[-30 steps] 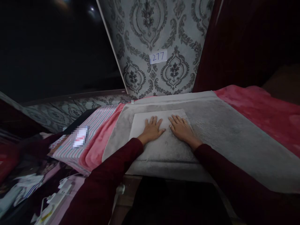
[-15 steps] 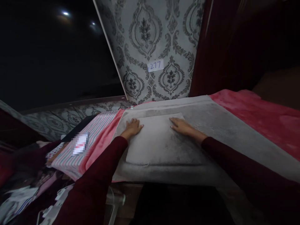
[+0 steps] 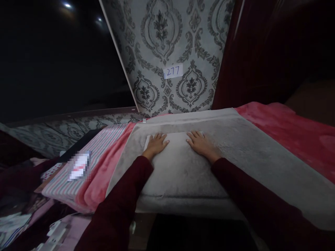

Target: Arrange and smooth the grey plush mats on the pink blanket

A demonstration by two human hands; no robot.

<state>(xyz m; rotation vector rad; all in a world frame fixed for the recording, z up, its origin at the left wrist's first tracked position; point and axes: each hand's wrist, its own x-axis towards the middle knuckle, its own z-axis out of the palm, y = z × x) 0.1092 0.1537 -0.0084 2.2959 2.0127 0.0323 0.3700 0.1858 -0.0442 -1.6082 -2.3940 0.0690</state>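
Observation:
A pale grey piece of folded fabric (image 3: pixel 178 170) lies flat on a larger grey plush cloth (image 3: pixel 251 150). My left hand (image 3: pixel 157 144) rests on its far left corner, fingers spread and pointing away from me. Near the far right corner, my right hand (image 3: pixel 200 143) lies palm down with its fingers apart. Neither hand grips anything. Under the grey cloth a pink blanket (image 3: pixel 104 174) shows at the left, and pink plush (image 3: pixel 290 122) also shows at the right.
A striped cloth (image 3: pixel 68 184) with a blurred-out white item (image 3: pixel 79 166) on it lies to the left. Behind stand a patterned wall with a paper label (image 3: pixel 173 71) and a large dark screen (image 3: pixel 60 62). A white power strip (image 3: pixel 56 233) is at lower left.
Both hands have come closer together on the folded fabric, the left sliding right. The right hand's fingers have spread wider. The camera view has shifted slightly.

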